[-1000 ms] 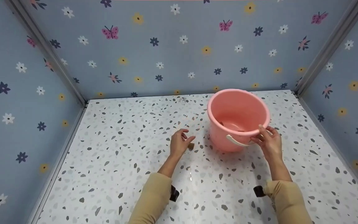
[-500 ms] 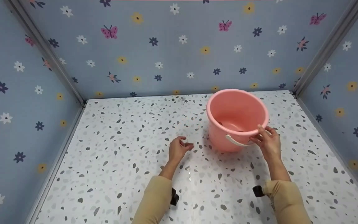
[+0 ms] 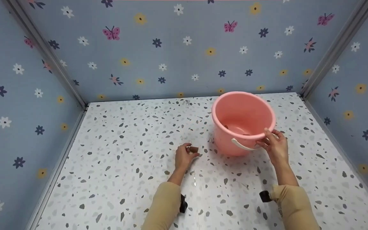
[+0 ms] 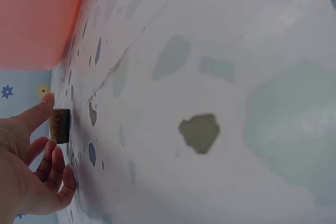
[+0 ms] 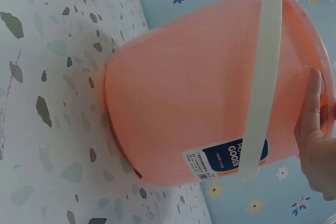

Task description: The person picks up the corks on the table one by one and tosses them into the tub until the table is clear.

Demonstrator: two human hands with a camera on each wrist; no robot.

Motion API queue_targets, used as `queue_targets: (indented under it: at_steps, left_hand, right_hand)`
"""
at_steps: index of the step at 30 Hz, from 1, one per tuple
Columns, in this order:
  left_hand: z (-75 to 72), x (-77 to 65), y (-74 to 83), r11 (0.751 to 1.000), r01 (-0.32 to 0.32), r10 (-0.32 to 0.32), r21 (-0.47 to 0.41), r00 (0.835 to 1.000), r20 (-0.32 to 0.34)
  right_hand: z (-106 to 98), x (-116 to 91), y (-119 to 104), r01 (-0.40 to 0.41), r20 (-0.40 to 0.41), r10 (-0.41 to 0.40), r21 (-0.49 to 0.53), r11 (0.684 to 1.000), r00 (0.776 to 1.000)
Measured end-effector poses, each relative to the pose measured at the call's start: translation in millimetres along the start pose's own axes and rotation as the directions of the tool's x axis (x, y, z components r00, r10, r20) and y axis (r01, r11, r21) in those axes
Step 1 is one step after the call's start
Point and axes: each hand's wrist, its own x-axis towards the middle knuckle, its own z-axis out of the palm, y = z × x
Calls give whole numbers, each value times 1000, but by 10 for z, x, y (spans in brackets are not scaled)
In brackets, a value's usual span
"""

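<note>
A small brown cork stopper lies on the speckled tabletop left of the pink bucket. My left hand is at the cork, its thumb and fingers spread on either side. In the left wrist view the cork sits between the thumb and the fingertips; whether they touch it I cannot tell. My right hand grips the bucket's rim at the near right. The bucket stands upright, its white handle hanging down the front. A small brown piece shows inside it, partly hidden by the rim.
Blue panels with flowers and butterflies close off the back, left and right of the white tabletop. A printed label is stuck on the bucket's side.
My left hand has shifted down and turned slightly about the cork, which was hidden half a second ago and shows again now. The right hand and bucket stay put.
</note>
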Motion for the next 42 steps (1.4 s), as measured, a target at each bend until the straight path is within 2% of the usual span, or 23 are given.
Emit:
queue_targets:
  at_steps: [1,4,5,7,8,11,13,15,17,22,26,29,30,33,36,37,42]
  left_hand:
    - [4,-2,2,1000,2,-2,-4,1000,-1]
    - [18,-6,5,1000,4,-4,-6,1000,-6]
    - [25,-6,5,1000,8,-8,-3,1000,-8]
    - [34,-12,10,1000,16,-15,10,1000,-13]
    - [39,-14,9,1000,20,-19,23,1000,-18]
    - [54,-20,0,999,21,-20,46,999,-33]
    - [62,-19,-5,999,14,-12,49,999,-39]
    - [71,-18,-6,999,11,-9,50,999,-42]
    - [76,-21,-5,998,18,-15,59,999,-44]
    - [82,-24,1,996,41,-37,84,998,-53]
    - [84,-17,3,995,47,-43,84,997,-58]
    - [84,-13,5,996,45,-40,82,997,-62]
    - [84,-14,6,996,41,-36,84,997,-64]
    - [85,-17,8,995,33,-26,92,997,-71]
    - [87,-20,6,995,22,-14,96,996,-83]
    - [88,-20,5,995,20,-12,94,996,-85]
    - [88,-10,0,996,20,-12,82,996,-92]
  right_hand:
    - [-49,56,54,-9,25,8,40,999,1000]
    - [103,-121,-82,0,48,-4,83,997,999]
    - [206,-215,-166,-15,22,13,68,998,1000]
    - [160,-182,-135,-2,49,-1,66,998,999]
    - [263,-291,-243,-1,24,0,21,1000,1000]
    - [-66,38,53,17,38,-18,9,1000,999]
    - [-326,309,286,31,58,-33,37,999,998]
    - [-469,455,411,27,69,-32,71,997,997]
    - [-402,390,350,17,71,-23,83,996,997]
    - [95,-127,-76,21,67,-25,59,998,997]
    - [323,-340,-264,15,27,-16,40,999,999]
    - [333,-348,-269,24,20,-25,27,999,999]
    - [271,-298,-221,34,47,-37,62,997,998]
    - [256,-296,-210,49,63,-53,64,997,997]
    - [251,-292,-208,41,49,-44,52,998,998]
    - [291,-321,-237,32,22,-32,11,999,999]
    - [-47,14,38,19,64,-24,73,997,998]
